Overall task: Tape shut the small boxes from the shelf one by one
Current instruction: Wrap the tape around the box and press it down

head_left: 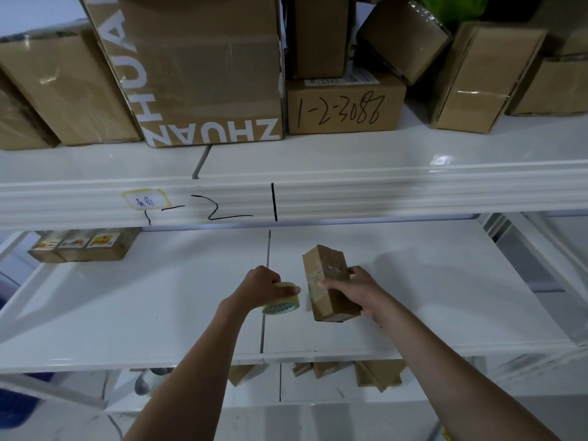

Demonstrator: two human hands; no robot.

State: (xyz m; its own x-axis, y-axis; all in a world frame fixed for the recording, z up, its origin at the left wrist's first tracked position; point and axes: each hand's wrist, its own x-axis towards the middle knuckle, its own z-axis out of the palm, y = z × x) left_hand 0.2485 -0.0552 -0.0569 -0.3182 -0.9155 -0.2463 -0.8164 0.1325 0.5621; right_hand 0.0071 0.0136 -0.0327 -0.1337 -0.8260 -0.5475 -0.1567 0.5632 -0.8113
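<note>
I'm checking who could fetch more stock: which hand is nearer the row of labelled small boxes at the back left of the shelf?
Left. The left hand, gripping the tape roll, is closer to the labelled boxes; the right hand, holding the small box, is farther right.

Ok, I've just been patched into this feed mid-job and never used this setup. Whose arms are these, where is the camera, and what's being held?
There is no machine here: a person works with bare hands, and the single wide-angle camera sits on their head, looking forward and down. The left hand holds a roll of clear tape. The right hand has its grip around a small cardboard box, tilted above the white middle shelf. Three more small labelled boxes sit at that shelf's back left. The shelf above carries larger cartons, one marked 1-2-3088. More small boxes show on the shelf below.
</note>
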